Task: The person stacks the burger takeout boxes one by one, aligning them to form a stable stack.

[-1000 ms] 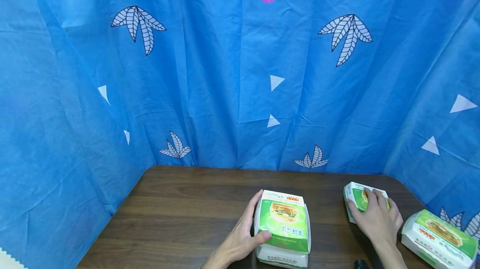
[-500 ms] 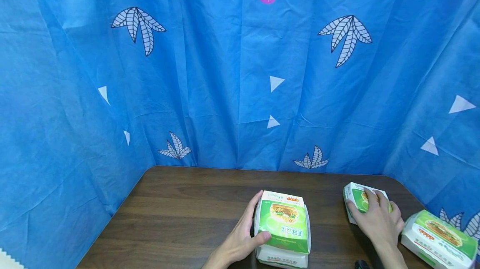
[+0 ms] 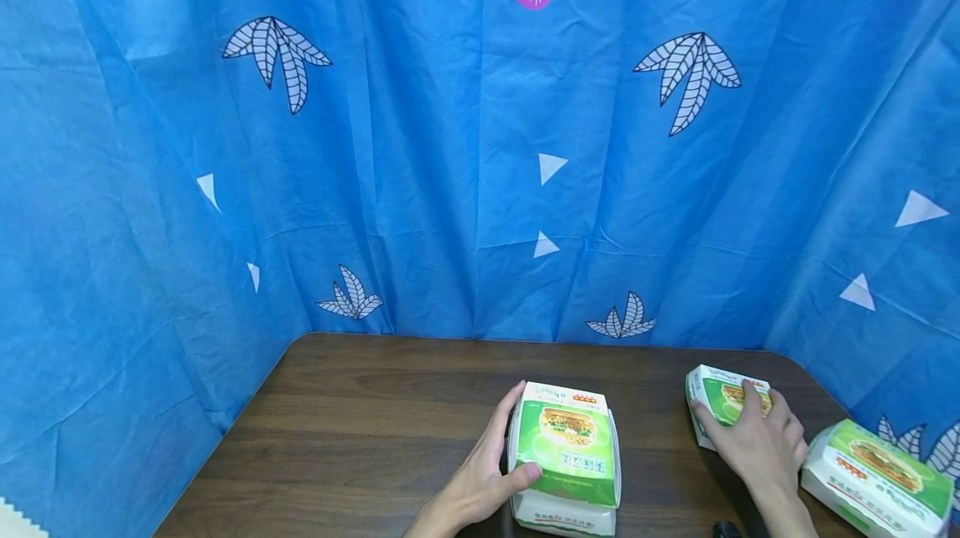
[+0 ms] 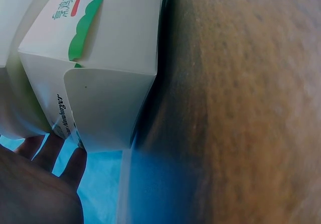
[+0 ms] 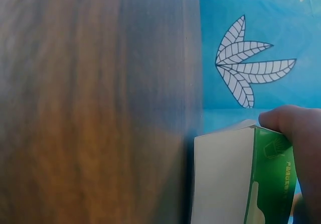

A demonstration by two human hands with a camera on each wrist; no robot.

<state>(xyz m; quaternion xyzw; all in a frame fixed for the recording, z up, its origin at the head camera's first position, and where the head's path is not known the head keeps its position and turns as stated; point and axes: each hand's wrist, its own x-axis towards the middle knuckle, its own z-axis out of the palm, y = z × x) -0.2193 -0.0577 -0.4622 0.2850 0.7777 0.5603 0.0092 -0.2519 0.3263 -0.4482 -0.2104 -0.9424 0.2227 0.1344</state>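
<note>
Near the table's middle, my left hand (image 3: 483, 475) holds the left side of a green-and-white burger box (image 3: 566, 442), thumb over its near left corner. This box sits on a second one, whose white side (image 4: 120, 28) shows in the left wrist view, fingertips at its far end. At the right, my right hand (image 3: 761, 446) spans a smaller burger box (image 3: 722, 398), thumb at its near left edge and fingers over its right part. In the right wrist view the thumb (image 5: 286, 121) lies at this box's top corner; most other fingers are hidden.
A third burger box (image 3: 877, 475) stands at the right edge of the brown wooden table (image 3: 360, 438), close to my right wrist. A small black object (image 3: 725, 529) lies by the near edge. A blue curtain (image 3: 420, 146) hangs behind and at both sides.
My right hand's fingers have shifted to the right across the small box, so more of its top picture shows. The left hand and its boxes have stayed put.
</note>
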